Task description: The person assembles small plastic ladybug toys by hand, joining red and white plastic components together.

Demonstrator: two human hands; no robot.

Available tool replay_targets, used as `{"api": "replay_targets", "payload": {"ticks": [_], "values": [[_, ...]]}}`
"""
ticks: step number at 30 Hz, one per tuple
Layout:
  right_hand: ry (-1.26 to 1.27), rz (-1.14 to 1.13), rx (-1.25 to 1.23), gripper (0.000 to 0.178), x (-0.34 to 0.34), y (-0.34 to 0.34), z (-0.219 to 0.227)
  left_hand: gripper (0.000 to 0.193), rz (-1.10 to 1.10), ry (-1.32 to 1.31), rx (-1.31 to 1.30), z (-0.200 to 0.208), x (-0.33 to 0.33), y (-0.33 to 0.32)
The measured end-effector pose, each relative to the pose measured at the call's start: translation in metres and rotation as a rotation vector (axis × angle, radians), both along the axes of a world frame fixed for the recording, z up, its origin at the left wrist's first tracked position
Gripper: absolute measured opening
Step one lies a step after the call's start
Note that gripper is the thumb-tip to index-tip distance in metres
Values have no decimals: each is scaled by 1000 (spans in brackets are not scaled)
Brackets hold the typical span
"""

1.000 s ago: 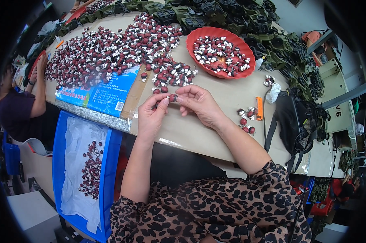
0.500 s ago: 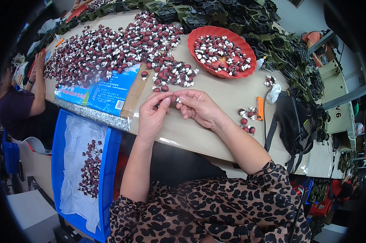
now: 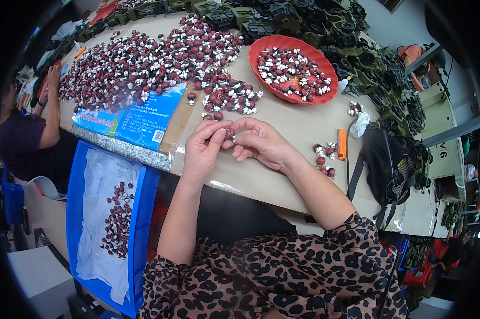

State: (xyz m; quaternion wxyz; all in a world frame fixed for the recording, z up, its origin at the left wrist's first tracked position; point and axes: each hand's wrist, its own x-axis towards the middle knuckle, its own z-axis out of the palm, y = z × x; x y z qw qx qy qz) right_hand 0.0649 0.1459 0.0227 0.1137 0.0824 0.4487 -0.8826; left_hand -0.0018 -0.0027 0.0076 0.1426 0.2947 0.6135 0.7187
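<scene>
The person wears a leopard-print top (image 3: 282,276), tan with black and brown spots, its short sleeves ending above the elbows. Both forearms and the hands, left (image 3: 205,151) and right (image 3: 261,143), are bare.

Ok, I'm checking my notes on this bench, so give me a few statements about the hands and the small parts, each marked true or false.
1. Both hands, left hand and right hand, pinch one small dark red and white part between their fingers. True.
2. The red tray is empty. False: it holds many such parts.
3. A blue bin lined with white plastic sits below the table edge. True.
4. The orange tool is in the right hand. False: it lies on the table.
</scene>
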Motion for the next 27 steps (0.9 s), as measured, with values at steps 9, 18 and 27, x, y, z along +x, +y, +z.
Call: {"api": "replay_targets", "payload": {"ticks": [9, 18, 27], "values": [[42, 25, 152, 22, 1, -3, 1, 17, -57, -60, 55, 2, 1, 0], [18, 47, 149, 22, 1, -5, 3, 16, -38, -42, 31, 1, 0, 0], [64, 9, 306, 22, 0, -6, 7, 21, -76, -116, 31, -7, -2, 0]]}}
